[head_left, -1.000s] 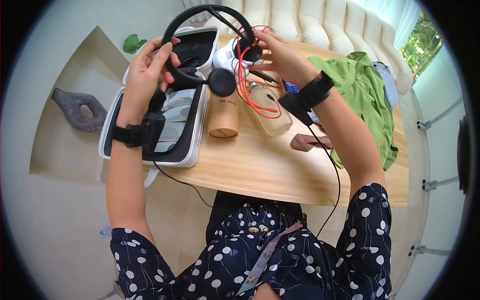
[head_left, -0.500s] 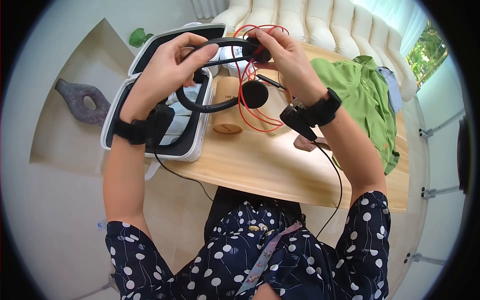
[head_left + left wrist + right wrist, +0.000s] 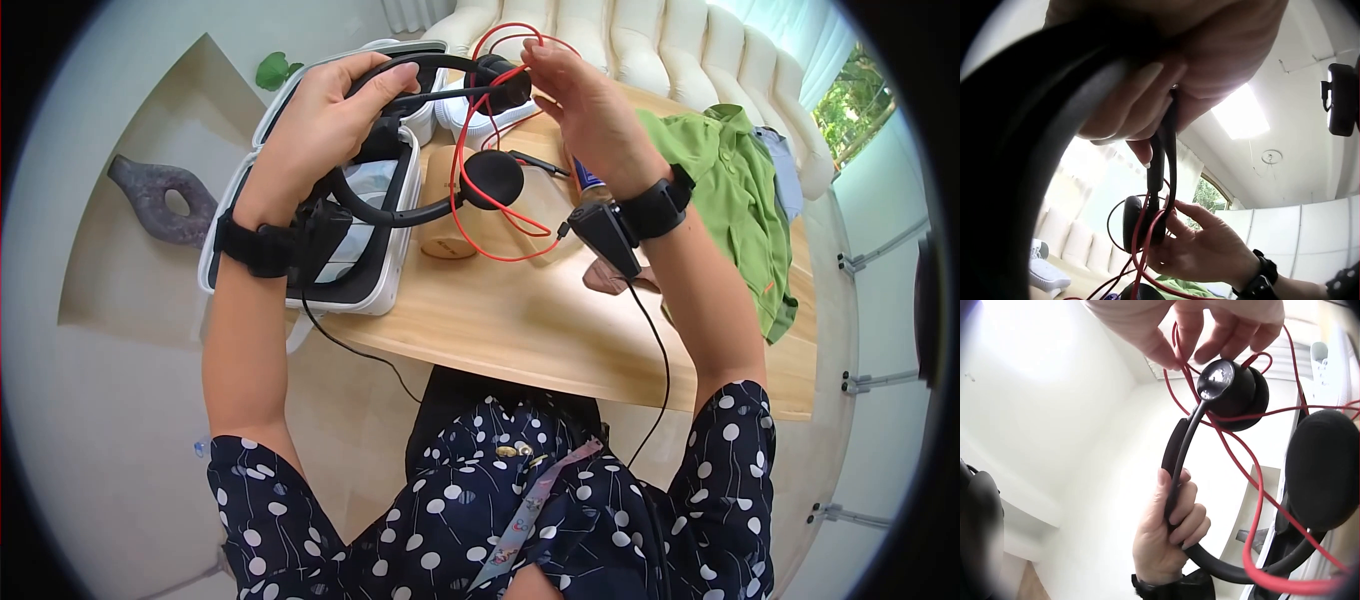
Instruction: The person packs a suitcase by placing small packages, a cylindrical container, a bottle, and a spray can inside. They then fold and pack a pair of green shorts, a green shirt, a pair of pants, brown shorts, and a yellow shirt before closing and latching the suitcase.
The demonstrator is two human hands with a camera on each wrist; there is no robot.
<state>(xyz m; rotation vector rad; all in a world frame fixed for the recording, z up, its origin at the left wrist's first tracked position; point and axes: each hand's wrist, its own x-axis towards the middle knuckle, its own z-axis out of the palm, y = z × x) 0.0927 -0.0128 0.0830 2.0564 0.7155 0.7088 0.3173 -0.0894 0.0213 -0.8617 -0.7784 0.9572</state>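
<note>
Headphones (image 3: 497, 181), black, turned sideways since earlier. Our left hand (image 3: 318, 120) grips headband (image 3: 1229, 573); our right hand (image 3: 598, 118) pinches red cable (image 3: 1300, 587).

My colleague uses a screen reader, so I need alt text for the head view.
Black headphones with a looping red cable are held over a wooden table, gripped by a person's left hand, with the right hand beside one ear cup. An open white case is at picture left, a green garment at right.

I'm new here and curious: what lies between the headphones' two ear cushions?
In the right wrist view, strands of red cable cross the gap between the ear cushions of the headphones.
</note>
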